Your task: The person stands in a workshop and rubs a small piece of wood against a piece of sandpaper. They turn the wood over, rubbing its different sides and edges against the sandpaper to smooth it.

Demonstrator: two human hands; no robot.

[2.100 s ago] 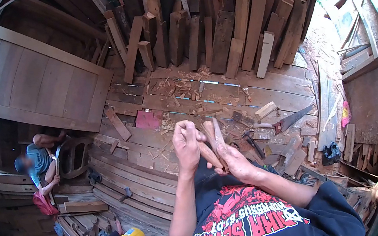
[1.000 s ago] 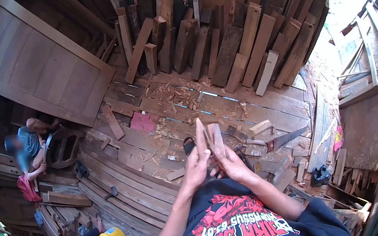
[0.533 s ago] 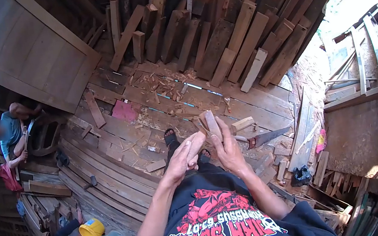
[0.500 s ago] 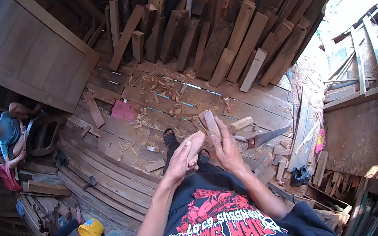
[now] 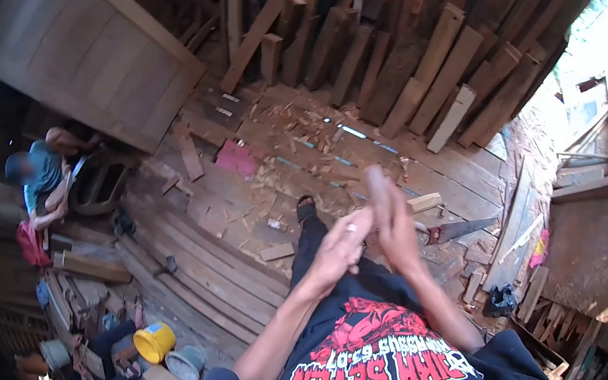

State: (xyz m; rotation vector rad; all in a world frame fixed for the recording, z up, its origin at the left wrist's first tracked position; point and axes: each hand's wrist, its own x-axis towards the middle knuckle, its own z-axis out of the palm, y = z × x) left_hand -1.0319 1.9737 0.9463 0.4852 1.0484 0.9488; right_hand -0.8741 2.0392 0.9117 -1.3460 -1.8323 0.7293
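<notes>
My left hand (image 5: 339,254) and my right hand (image 5: 397,233) meet in front of my body, above my legs. A short wooden block (image 5: 377,185) stands up out of my right hand, whose fingers and thumb close around it. My left hand presses in from the side, its fingers together and partly curled. Whatever lies under those fingers is hidden, and motion blurs the place where the hands meet. Below them is my dark printed shirt (image 5: 374,344). A hand saw (image 5: 463,229) lies on the floor to the right of my right hand.
Wooden beams (image 5: 452,77) lean along the far wall. Long curved planks (image 5: 193,238) lie at the left. A person (image 5: 47,177) crouches there beside a wooden frame. Wood chips and a pink scrap (image 5: 236,158) litter the floor. A yellow bucket (image 5: 155,343) stands at the lower left.
My view has shifted, so the room appears farther right. My hands have come closer together around the wooden block and are more blurred than before.
</notes>
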